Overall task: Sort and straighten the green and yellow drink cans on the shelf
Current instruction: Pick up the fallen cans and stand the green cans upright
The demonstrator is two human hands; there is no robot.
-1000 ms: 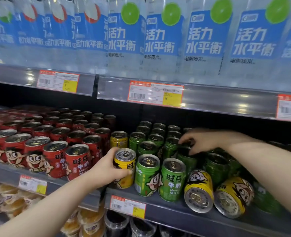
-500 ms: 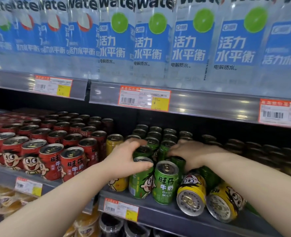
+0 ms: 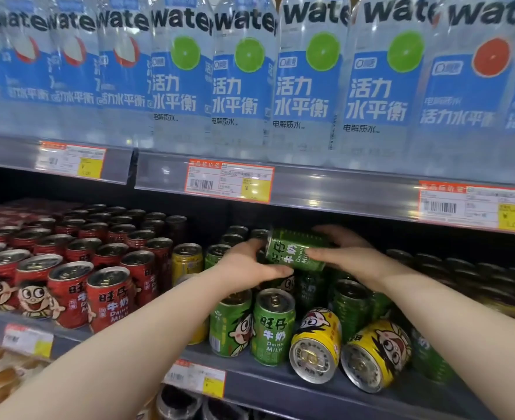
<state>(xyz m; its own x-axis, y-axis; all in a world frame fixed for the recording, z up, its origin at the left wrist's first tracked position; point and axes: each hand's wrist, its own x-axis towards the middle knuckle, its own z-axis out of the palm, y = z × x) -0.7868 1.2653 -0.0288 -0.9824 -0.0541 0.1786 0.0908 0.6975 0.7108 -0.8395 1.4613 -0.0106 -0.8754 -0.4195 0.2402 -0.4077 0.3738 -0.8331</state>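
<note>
Holding, head view: both hands share one green can [image 3: 295, 250], lying sideways and lifted off the shelf [image 3: 280, 386]. Left hand [image 3: 244, 266] cups the can's left end, fingers [image 3: 280, 271] curled beneath it, thumb on the upper side. Right hand [image 3: 353, 259] grips the right end, thumb across the printed face, remaining fingers [image 3: 331, 230] wrapped over the top; firm grasp on both sides, neither hand spread. Directly below the left fingers: two front green cans [image 3: 272, 328], upright, touching each other at the shelf edge. Below the right thumb: two tipped yellow cans [image 3: 315, 347], on their sides, bases facing the camera, side by side; further green cans stand behind them in shadow, count unclear. Just left of the left wrist: one upright yellow can [image 3: 186, 259], beside the block of red cans [image 3: 68, 295], which stand in rows further left. Above the knuckles: price tag [image 3: 229, 180] on the upper rail, then a row of water bottles [image 3: 244, 86]
</note>
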